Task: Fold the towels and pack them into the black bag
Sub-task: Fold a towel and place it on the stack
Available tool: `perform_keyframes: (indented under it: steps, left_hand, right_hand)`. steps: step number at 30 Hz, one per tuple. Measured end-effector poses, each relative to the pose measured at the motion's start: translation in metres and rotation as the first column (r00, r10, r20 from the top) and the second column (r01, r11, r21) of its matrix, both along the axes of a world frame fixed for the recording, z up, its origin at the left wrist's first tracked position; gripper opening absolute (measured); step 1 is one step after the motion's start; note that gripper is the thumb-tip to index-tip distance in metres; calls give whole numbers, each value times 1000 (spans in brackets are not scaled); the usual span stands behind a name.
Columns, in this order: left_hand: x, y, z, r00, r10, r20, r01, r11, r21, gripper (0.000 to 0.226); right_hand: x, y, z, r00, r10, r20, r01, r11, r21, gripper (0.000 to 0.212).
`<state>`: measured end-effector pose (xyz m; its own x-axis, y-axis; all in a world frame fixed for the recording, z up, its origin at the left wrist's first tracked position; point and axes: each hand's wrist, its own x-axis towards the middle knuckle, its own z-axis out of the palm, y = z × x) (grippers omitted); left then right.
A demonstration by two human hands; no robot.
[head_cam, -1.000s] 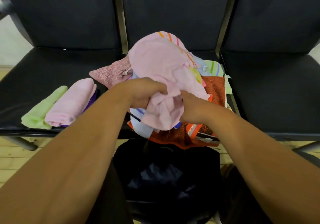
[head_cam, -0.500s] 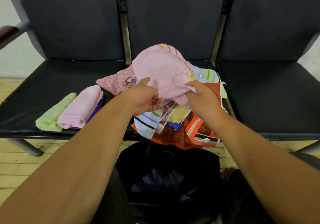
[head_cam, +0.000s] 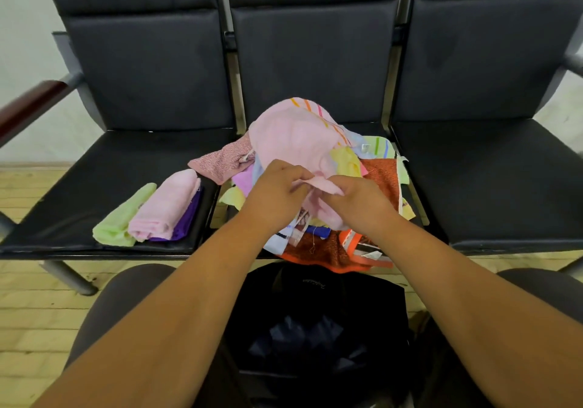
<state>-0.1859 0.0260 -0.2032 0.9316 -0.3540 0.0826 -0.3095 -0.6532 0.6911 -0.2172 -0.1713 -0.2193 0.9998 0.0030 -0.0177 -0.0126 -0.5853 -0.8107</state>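
A row of three black padded seats point(head_cam: 504, 180) on a metal frame stands on a pale wooden plank floor point(head_cam: 31, 306) against a light wall. An open black fabric bag point(head_cam: 315, 313) sits on the floor between the person's knees, just below the middle seat's front edge. On that seat lies a loose heap of mixed coloured towels point(head_cam: 331, 250), orange, yellow and striped. It is topped by a pale pink terry towel with coloured stripes point(head_cam: 293, 136), bunched and domed. The left hand point(head_cam: 274, 193) and right hand point(head_cam: 362, 202), close together, each pinch its near edge. On the left seat three folded towels lie side by side, touching: light green point(head_cam: 120, 218), pink point(head_cam: 167, 202), purple point(head_cam: 189, 218).
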Motion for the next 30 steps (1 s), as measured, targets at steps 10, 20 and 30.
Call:
perform_keyframes:
  steps: [10,20,30]
  left_hand:
    - [-18,5,33,976,179,122,-140,952,-272,17]
    - [-8,35,44,865,498,58,-371,714,-594,18]
    - [-4,52,43,836,548,-43,-454,644,-616,27]
  right_hand:
    - [4,-23,5,990,-54,130,75,983,-167,23]
    - [13,-45,9,965,-240,110,251,963,-102,24]
    - [-6,-40,35,893,-435,118,398,884,244,23]
